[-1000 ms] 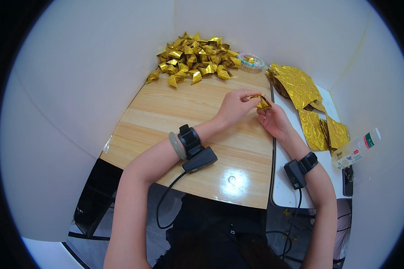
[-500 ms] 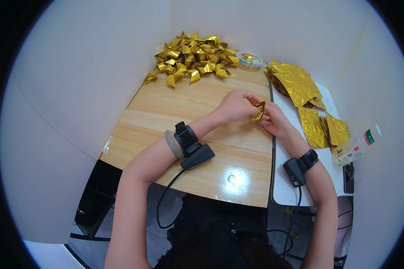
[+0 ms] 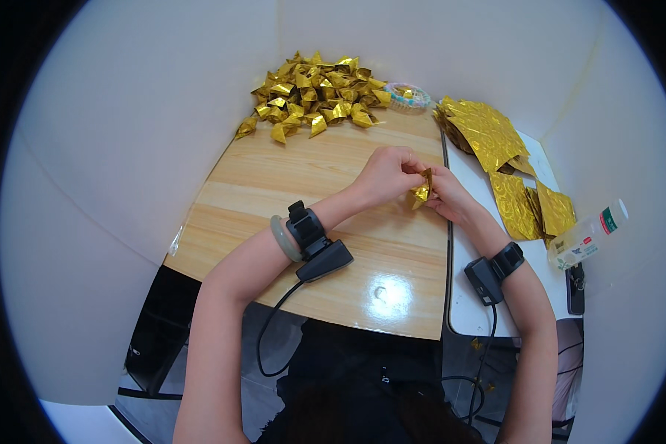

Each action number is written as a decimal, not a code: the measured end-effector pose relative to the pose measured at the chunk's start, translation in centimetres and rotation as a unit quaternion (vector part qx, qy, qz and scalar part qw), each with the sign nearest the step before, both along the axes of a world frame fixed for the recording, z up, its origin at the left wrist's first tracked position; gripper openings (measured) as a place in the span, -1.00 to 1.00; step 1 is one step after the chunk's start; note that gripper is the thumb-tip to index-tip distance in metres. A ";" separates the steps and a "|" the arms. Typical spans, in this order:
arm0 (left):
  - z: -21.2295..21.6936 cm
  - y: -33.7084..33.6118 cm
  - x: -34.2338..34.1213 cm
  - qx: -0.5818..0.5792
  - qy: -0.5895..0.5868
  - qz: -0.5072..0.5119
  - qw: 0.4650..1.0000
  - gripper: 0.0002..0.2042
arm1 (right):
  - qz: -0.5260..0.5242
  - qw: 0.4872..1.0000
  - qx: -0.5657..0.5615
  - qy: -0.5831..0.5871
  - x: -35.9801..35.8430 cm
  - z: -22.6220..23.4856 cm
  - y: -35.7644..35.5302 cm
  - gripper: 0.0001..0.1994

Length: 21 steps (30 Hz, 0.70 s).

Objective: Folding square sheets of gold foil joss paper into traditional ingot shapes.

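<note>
Between both hands, above the right edge of the wooden tabletop (image 3: pixel 296 229), is a small folded piece of gold foil paper (image 3: pixel 422 191). My left hand (image 3: pixel 386 175) has its thumb and fingers closed on the paper's upper left side. From the other side, my right hand (image 3: pixel 450 196) pinches the same piece; some of its fingertips are hidden behind the paper. A heap of folded gold paper ingots (image 3: pixel 314 92) lies at the far end of the tabletop. To the right are a fanned stack of gold foil sheets (image 3: pixel 488 137) and a smaller stack (image 3: pixel 516 207).
A small pastel-rimmed basket (image 3: pixel 407 96) stands beside the ingot heap. On the white side table (image 3: pixel 473 318) a clear plastic bottle (image 3: pixel 581 240) leans near the smaller stack, with a black phone-like object (image 3: pixel 575 292) by it. Pale walls close in the workspace. Cables hang from both wrist devices.
The gold paper piece has turned slightly and shows more of its shiny face. Both hands have shifted a little around it, still gripping it.
</note>
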State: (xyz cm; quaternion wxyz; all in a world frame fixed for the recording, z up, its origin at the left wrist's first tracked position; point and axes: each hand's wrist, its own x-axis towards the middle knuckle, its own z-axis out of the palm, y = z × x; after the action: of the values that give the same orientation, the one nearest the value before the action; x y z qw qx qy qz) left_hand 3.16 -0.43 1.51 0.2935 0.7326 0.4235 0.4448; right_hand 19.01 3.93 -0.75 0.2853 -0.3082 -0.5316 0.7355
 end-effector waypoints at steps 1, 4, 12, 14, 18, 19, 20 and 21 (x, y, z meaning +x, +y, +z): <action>-0.1 0.1 -0.1 0.000 0.001 0.000 1.000 -0.86 | 0.000 1.000 0.000 0.001 -0.1 0.0 0.0 -0.82; -0.6 0.4 -0.3 0.021 -0.040 0.000 0.999 -0.82 | 0.007 1.000 0.012 0.011 -0.6 0.3 -0.5 -0.82; -0.7 0.8 -0.4 0.039 -0.035 0.084 0.995 -0.83 | -0.068 0.996 -0.020 0.047 0.0 -0.2 0.1 -0.77; -0.9 1.3 -1.3 0.036 -0.024 0.141 0.989 -0.83 | -0.111 0.992 0.018 0.050 -0.3 0.1 -0.2 -0.75; -2.4 2.8 -3.4 -0.019 0.022 0.229 0.973 -0.84 | -0.140 0.955 0.262 -0.019 -0.2 0.3 0.1 -0.66; -2.3 2.8 -3.4 -0.020 0.022 0.230 0.973 -0.84 | -0.139 0.955 0.260 -0.020 -0.4 0.6 -0.4 -0.66; -2.3 2.7 -3.5 -0.085 0.024 0.211 0.974 -0.84 | -0.132 0.904 0.396 -0.092 -0.7 1.0 -1.1 -0.66; -2.2 2.7 -3.6 -0.149 0.025 0.192 0.970 -0.84 | -0.121 0.829 0.522 -0.160 -0.9 1.2 -1.5 -0.66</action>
State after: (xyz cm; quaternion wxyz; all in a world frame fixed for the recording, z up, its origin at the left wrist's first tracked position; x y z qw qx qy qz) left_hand -0.47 2.26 -0.71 0.2981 0.5966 0.6248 0.4060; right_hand 18.10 2.38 0.44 0.4015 -0.2886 -0.8331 0.2479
